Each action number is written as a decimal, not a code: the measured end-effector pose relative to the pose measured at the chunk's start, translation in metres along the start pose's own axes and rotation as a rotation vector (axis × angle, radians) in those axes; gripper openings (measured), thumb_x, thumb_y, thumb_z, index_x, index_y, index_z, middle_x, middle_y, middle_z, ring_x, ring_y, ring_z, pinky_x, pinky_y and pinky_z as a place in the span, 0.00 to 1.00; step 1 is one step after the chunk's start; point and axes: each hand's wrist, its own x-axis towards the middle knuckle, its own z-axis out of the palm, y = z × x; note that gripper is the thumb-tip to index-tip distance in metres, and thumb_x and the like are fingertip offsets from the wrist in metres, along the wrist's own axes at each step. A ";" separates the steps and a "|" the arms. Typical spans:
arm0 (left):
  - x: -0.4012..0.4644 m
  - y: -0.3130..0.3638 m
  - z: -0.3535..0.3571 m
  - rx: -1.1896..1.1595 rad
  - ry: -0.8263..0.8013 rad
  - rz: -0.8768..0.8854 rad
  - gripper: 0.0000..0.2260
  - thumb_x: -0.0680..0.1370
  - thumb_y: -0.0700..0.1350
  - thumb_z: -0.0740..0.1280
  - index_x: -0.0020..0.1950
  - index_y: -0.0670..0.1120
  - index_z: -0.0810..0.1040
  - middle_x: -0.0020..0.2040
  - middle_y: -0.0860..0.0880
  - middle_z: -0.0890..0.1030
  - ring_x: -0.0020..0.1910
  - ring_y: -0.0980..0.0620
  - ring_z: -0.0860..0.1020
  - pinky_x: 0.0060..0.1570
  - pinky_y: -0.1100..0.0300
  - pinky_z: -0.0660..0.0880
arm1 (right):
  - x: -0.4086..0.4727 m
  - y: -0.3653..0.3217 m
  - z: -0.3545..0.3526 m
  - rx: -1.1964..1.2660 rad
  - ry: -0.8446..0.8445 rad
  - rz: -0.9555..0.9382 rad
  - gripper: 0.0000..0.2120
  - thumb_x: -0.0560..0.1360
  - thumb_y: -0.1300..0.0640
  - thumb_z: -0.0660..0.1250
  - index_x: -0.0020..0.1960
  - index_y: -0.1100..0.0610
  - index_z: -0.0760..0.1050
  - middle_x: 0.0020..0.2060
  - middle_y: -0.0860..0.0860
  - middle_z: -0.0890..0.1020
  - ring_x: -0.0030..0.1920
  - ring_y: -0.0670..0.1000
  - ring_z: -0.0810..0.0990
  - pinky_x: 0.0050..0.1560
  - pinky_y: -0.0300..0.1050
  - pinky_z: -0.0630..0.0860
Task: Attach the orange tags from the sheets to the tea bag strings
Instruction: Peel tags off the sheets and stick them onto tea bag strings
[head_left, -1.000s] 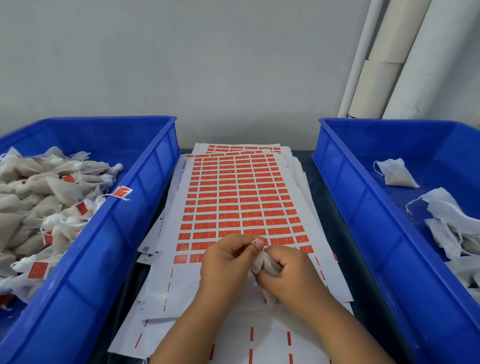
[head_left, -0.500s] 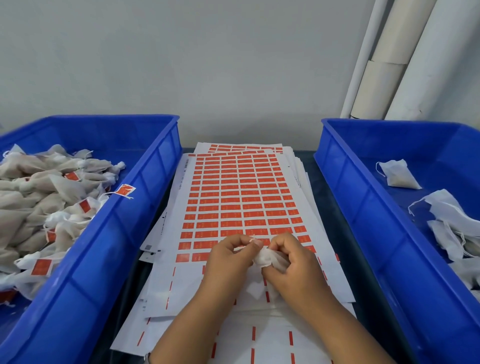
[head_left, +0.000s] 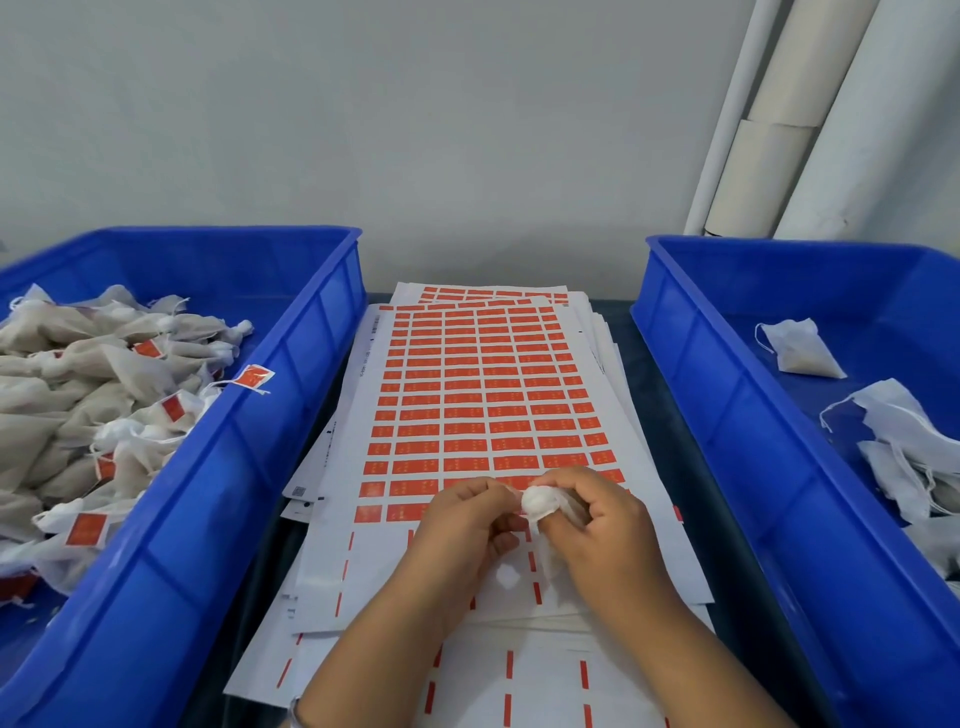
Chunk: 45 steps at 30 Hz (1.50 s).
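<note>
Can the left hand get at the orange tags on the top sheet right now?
Probably not yet: the left hand and right hand both pinch a tea bag. The orange tags lie uncovered just beyond the fingers.

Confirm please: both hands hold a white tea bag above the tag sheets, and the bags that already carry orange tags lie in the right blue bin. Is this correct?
Not fully. The head view shows the tagged bags in the left blue bin, not the right one; the right blue bin holds untagged bags. The left hand and the right hand do hold a white tea bag above the tag sheets.
</note>
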 end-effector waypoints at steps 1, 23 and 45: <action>0.000 0.000 0.000 0.000 0.012 0.003 0.08 0.77 0.41 0.64 0.42 0.40 0.82 0.35 0.46 0.81 0.37 0.51 0.78 0.37 0.62 0.74 | 0.001 0.001 0.000 0.002 -0.009 0.010 0.06 0.73 0.55 0.69 0.45 0.44 0.76 0.43 0.39 0.79 0.49 0.36 0.76 0.46 0.23 0.71; -0.002 -0.001 0.006 0.439 0.191 0.427 0.05 0.75 0.49 0.68 0.40 0.57 0.76 0.46 0.59 0.77 0.47 0.59 0.76 0.40 0.74 0.70 | 0.004 -0.006 -0.006 0.245 -0.174 0.343 0.07 0.71 0.40 0.61 0.45 0.34 0.78 0.45 0.35 0.80 0.49 0.32 0.76 0.38 0.23 0.72; -0.010 -0.004 0.008 0.626 0.180 0.688 0.10 0.69 0.54 0.70 0.41 0.69 0.72 0.39 0.74 0.75 0.50 0.73 0.72 0.42 0.81 0.68 | 0.009 0.002 -0.008 0.707 -0.168 0.532 0.12 0.64 0.46 0.69 0.47 0.43 0.84 0.50 0.47 0.84 0.57 0.52 0.81 0.60 0.50 0.76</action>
